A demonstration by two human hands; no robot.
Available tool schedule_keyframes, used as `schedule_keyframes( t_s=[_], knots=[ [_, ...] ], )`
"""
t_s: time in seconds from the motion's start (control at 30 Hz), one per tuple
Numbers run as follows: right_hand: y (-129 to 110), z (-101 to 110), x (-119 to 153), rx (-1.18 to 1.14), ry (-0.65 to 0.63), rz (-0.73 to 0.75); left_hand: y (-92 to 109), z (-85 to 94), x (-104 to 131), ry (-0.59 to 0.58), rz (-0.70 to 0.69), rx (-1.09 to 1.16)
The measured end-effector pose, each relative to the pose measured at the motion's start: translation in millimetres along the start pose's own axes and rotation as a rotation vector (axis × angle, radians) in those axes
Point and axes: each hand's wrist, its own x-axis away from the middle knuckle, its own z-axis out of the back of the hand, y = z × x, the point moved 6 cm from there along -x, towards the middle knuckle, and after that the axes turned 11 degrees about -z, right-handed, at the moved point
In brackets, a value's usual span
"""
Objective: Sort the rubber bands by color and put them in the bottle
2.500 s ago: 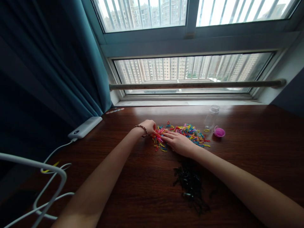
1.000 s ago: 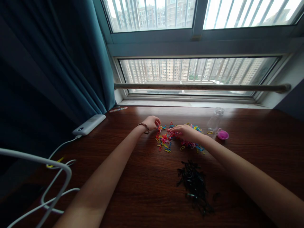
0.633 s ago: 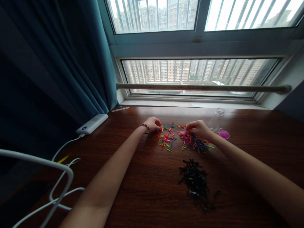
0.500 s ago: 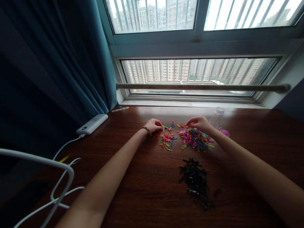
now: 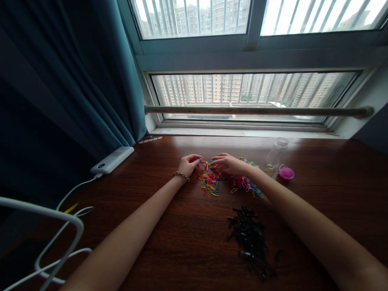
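My left hand (image 5: 188, 163), with a beaded bracelet at the wrist, pinches a few small coloured rubber bands (image 5: 200, 161) just above the table. Close to its fingertips, my right hand (image 5: 227, 163) is bent over with its fingertips together at red rubber bands; the exact grip is partly hidden. Below the hands lies a loose small group of coloured rubber bands (image 5: 209, 180). A larger multicoloured pile of rubber bands (image 5: 246, 184) is partly covered by my right hand and forearm.
A heap of black bands (image 5: 250, 238) lies nearer to me. A clear jar (image 5: 277, 153) stands at the back right beside a pink lid (image 5: 286, 173). At left are a white power bank (image 5: 112, 160) and white cables (image 5: 75, 218). A window rail (image 5: 257, 110) runs behind.
My right hand has moved left from the large pile to beside my left hand. The pink lid and a yellow band near the jar have come into fuller view. The view has shifted slightly.
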Motion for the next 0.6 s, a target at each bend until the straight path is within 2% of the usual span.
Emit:
schedule_keyframes(
  t_s=[0.1,0.27,0.33,0.4,0.5,0.6],
  knots=[
    [10,3,4,-0.048,-0.037,0.022,0,-1.8,0,-0.017,0.012,0.006],
    [38,25,18,-0.166,0.079,-0.156,1,-2.3,1,-0.025,0.024,-0.078],
    [32,23,18,-0.141,0.137,-0.159,1,-1.0,1,-0.003,0.024,-0.092],
    [15,11,14,-0.055,0.137,-0.095,1,0.5,0,0.025,0.025,-0.088],
    [-9,-12,9,0.096,0.031,-0.025,-1,2.1,0,0.058,0.031,-0.074],
    [-10,-14,10,0.163,-0.007,-0.055,-4,2.3,-1,0.070,0.030,-0.052]
  ],
)
